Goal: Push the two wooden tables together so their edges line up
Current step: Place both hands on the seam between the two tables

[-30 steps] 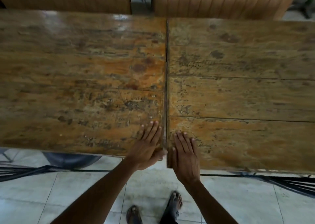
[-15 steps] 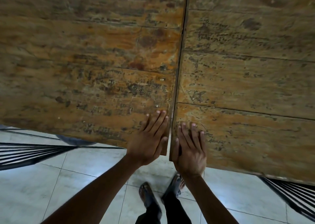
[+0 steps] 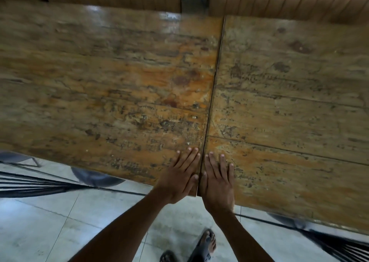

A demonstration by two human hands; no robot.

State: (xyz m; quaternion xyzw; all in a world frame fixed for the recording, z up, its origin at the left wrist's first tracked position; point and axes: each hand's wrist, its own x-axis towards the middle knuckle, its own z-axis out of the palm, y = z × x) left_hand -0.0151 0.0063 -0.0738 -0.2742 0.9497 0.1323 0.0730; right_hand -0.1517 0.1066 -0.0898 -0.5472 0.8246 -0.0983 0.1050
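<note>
Two worn wooden tables stand side by side, the left table (image 3: 103,94) and the right table (image 3: 289,110) meeting along a thin dark seam (image 3: 214,86) that runs from the far edge to the near edge. The gap is narrow along its whole visible length; the near edges do not line up, the right table's near corner sitting closer to the person than the left one's. The left hand (image 3: 180,177) lies flat, palm down, on the left table's near corner, fingers straight and close together, nothing gripped. The right hand (image 3: 216,179) lies flat on the right table's near corner just across the seam, fingers extended and slightly fanned, likewise gripping nothing. The two hands are almost touching at the seam. Compared with half a second ago the hands keep the same placement on the corners, while the view has lifted: the far edges and the slatted wooden panels (image 3: 279,0) beyond are visible again. Below, sandalled feet (image 3: 207,245) stand on pale floor tiles (image 3: 50,231)
</note>
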